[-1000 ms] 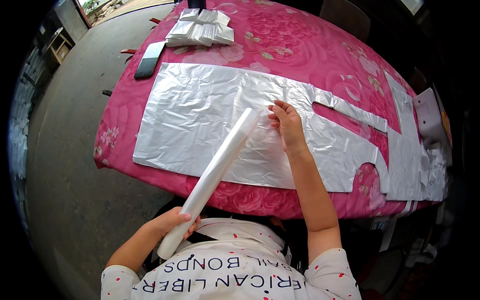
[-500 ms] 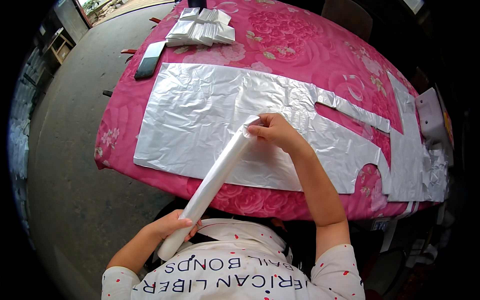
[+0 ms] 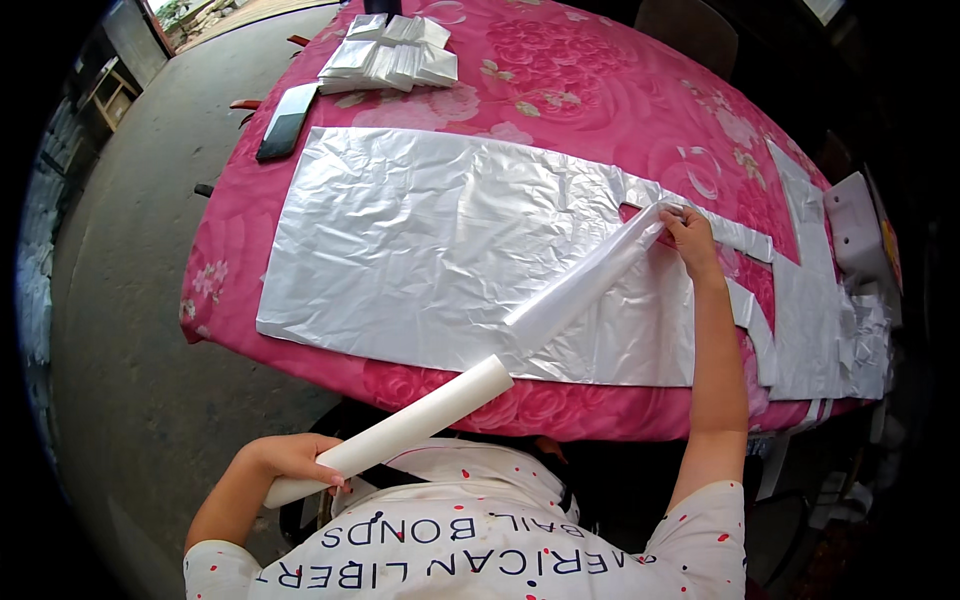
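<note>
My left hand (image 3: 292, 458) grips the near end of a white roll of plastic film (image 3: 400, 430), held low over the table's front edge. My right hand (image 3: 686, 232) pinches the free end of a translucent strip of film (image 3: 590, 280) pulled out from the roll and stretched to the right. The strip hangs just above a large silver plastic sheet (image 3: 420, 230) that lies flat on the table with the pink floral cloth (image 3: 600, 100).
A stack of folded silver pieces (image 3: 395, 60) lies at the far end of the table, with a dark flat tool (image 3: 285, 120) beside it. More silver cut pieces (image 3: 830, 320) hang over the right edge. Grey concrete floor (image 3: 120, 330) lies to the left.
My right hand took the film's end at the roll's tip and drew it out to the right. My left hand lowered the roll toward me.
</note>
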{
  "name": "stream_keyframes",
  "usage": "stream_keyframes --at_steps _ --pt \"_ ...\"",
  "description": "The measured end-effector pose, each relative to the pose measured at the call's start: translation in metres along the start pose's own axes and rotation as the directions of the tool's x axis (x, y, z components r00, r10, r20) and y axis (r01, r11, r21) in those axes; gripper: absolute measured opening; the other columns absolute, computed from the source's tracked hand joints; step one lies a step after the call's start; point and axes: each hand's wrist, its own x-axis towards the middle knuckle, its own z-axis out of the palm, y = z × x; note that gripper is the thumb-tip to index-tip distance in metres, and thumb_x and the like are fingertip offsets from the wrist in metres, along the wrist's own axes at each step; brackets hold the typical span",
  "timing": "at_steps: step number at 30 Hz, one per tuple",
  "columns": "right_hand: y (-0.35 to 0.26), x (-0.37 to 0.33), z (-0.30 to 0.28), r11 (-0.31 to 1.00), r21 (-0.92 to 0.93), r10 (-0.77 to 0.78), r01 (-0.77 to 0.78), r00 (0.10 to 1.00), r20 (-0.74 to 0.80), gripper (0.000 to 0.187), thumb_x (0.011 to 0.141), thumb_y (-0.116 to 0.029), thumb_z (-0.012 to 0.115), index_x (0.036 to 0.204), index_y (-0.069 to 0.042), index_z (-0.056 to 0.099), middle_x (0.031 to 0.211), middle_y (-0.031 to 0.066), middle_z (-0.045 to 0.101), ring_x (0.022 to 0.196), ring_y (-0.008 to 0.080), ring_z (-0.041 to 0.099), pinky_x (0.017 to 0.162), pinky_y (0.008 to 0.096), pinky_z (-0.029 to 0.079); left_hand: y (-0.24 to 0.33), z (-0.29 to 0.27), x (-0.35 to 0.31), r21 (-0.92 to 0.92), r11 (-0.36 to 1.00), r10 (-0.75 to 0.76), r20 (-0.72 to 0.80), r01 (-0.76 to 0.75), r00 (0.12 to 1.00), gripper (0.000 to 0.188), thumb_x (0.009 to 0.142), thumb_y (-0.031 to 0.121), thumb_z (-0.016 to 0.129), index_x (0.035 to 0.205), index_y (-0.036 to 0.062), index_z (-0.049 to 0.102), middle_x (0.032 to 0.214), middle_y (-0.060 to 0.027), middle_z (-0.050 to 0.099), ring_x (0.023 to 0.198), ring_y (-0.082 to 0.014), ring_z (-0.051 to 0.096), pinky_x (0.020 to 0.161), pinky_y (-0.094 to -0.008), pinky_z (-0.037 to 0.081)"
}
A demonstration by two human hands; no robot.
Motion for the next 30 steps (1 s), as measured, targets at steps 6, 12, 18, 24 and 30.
stream_keyframes --at_steps 6,12,18,24,30 --pt "-0.016 -0.009 0.042 0.995 -0.085 -0.039 0.053 0.986 0.160 0.016 0.084 -0.015 0.063 0.092 -0.001 0.063 0.075 -0.0018 0.058 0.063 0.0045 0.049 0.060 0.0190 0.042 0.102 0.017 0.017 0.691 0.713 0.256 -0.099 -0.118 0.962 0.050 0.072 0.033 0.072 0.108 0.0024 0.057 0.090 -0.0123 0.064 0.083 -0.0222 0.062 0.074 -0.0319 0.046" --pt "-0.028 -0.007 0.091 0.999 -0.011 -0.045 0.051 0.954 0.297 0.014 0.084 -0.014 0.062 0.090 -0.002 0.063 0.072 -0.0023 0.057 0.062 0.0042 0.048 0.059 0.0198 0.040 0.182 0.034 0.067 0.993 0.051 0.620 -0.114 0.105 0.776 0.044 0.067 0.026 0.073 0.102 0.0050 0.057 0.090 -0.0147 0.062 0.083 -0.0313 0.060 0.072 -0.0394 0.047" --pt "-0.033 0.003 0.105 0.998 -0.052 -0.018 0.039 0.935 0.355 0.015 0.084 -0.015 0.062 0.091 -0.001 0.063 0.074 -0.0029 0.058 0.063 0.0037 0.047 0.058 0.0194 0.040 0.166 0.036 0.114 0.926 -0.342 0.879 0.376 -0.163 0.293 0.038 0.071 0.020 0.070 0.102 0.0028 0.057 0.102 -0.0098 0.057 0.095 -0.0284 0.056 0.083 -0.0398 0.045" --pt "-0.027 0.010 0.103 0.998 -0.065 0.015 0.012 0.915 0.402 0.016 0.084 -0.016 0.062 0.091 -0.002 0.063 0.072 -0.0036 0.057 0.064 0.0037 0.047 0.059 0.0191 0.040 0.133 0.036 0.128 0.881 -0.430 0.672 0.457 -0.196 0.582 0.066 0.080 0.046 0.055 0.123 -0.0037 0.045 0.131 -0.0190 0.042 0.122 -0.0306 0.041 0.104 -0.0403 0.029" --pt "-0.040 0.000 0.109 1.000 -0.001 0.010 -0.010 0.970 0.242 0.035 0.082 -0.021 0.065 0.109 0.000 0.056 0.097 0.0064 0.057 0.075 0.0092 0.055 0.066 0.0235 0.046 0.113 0.050 0.137 0.910 -0.409 0.681 0.351 -0.064 0.642 0.081 0.079 0.057 0.048 0.130 -0.0042 0.038 0.140 -0.0221 0.031 0.132 -0.0327 0.027 0.109 -0.0428 0.017"
